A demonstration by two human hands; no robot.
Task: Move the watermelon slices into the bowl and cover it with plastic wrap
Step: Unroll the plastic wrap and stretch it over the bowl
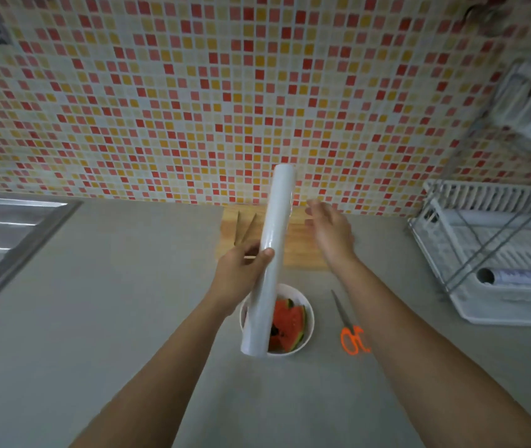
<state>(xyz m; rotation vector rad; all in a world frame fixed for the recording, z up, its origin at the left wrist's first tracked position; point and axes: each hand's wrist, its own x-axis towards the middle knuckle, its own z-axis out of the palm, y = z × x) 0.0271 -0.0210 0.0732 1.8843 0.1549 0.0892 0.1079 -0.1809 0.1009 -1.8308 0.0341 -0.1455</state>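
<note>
Holding red watermelon slices (287, 323) inside the white round bowl (310, 318). Clamping the left grip (241, 273) round the long white plastic-wrap roll (275, 227) slanting above the bowl: likely light, stiff, film clingy, best pinching its loose edge. Spreading the right grip (332, 234), empty, beyond the bowl. Working on a grey bench (128, 286), mosaic-tiled wall (193, 108) beyond the bowl.

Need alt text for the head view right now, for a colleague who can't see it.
The left hand grips a roll of plastic wrap, tilted above a white bowl holding watermelon slices on a grey counter. The right hand, open and blurred, hovers beside the roll over a wooden cutting board; orange-handled scissors lie right of the bowl.
</note>
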